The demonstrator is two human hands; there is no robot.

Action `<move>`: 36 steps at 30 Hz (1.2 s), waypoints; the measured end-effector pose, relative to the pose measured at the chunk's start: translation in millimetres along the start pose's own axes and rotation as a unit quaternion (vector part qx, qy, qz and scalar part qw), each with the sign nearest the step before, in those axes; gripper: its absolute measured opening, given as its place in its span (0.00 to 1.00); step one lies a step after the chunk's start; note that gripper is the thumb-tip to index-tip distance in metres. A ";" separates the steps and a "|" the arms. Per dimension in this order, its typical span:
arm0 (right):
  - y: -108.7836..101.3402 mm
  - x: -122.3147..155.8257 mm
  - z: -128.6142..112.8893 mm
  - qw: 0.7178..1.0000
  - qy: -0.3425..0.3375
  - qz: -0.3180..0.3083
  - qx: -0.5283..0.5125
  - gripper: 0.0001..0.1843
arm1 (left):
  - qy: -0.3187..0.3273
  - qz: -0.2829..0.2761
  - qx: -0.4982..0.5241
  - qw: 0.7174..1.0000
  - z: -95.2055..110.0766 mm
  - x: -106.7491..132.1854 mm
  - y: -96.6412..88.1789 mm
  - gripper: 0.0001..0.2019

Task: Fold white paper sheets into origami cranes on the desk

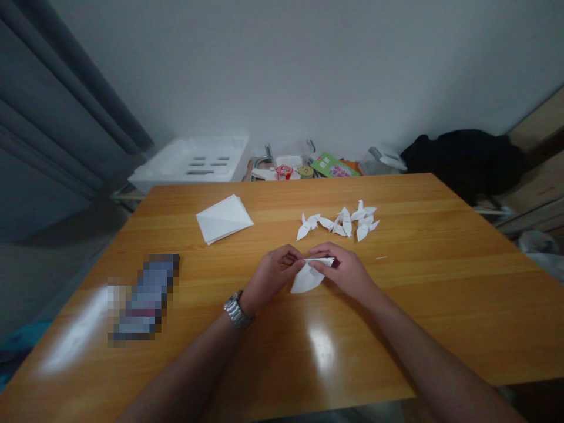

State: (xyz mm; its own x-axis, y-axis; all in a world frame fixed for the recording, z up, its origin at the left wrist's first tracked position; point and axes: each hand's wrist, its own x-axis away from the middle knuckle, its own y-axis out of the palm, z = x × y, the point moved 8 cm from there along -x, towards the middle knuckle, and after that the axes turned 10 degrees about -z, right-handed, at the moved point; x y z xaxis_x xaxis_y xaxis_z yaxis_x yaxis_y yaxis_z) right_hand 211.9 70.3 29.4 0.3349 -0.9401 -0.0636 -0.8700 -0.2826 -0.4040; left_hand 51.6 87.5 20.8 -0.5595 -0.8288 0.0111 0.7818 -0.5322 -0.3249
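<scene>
A partly folded white paper is held just above the wooden table near its middle. My left hand, with a metal watch on the wrist, pinches the paper's upper left edge. My right hand pinches the upper right edge, fingers closed on the fold. Just beyond the hands lies a cluster of several finished white paper cranes. A stack of white square paper sheets lies further left on the table.
A flat dark object, blurred out, lies on the table's left part. Behind the table stand a white plastic tray, small packets and jars, and a black bag. A grey curtain hangs at the left.
</scene>
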 end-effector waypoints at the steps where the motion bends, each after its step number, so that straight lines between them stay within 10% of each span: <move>1: -1.0 -0.2 1.8 1.000 0.005 0.004 -0.004 0.13 | -0.004 0.002 0.007 1.000 -0.9 -0.1 -0.7 0.11; 16: 1.2 0.8 13.3 0.999 0.036 -0.012 -0.031 0.14 | -0.020 0.014 0.055 0.998 -10.5 -3.3 1.5 0.13; 26: -14.4 4.4 18.9 0.994 0.043 0.096 -0.020 0.14 | -0.006 -0.001 0.053 0.999 -2.5 3.8 20.9 0.18; 36: 13.1 1.7 20.1 0.996 0.045 -0.046 -0.069 0.14 | 0.030 0.024 -0.127 0.991 9.4 4.4 -0.7 0.14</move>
State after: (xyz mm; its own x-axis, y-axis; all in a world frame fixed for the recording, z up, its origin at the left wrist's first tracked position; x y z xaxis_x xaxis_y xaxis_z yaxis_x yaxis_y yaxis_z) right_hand 208.3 68.8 5.7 0.3875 -0.9204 0.0524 -0.8803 -0.3863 -0.2756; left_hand 51.2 82.6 30.0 -0.5453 -0.8358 -0.0636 0.7176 -0.4262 -0.5509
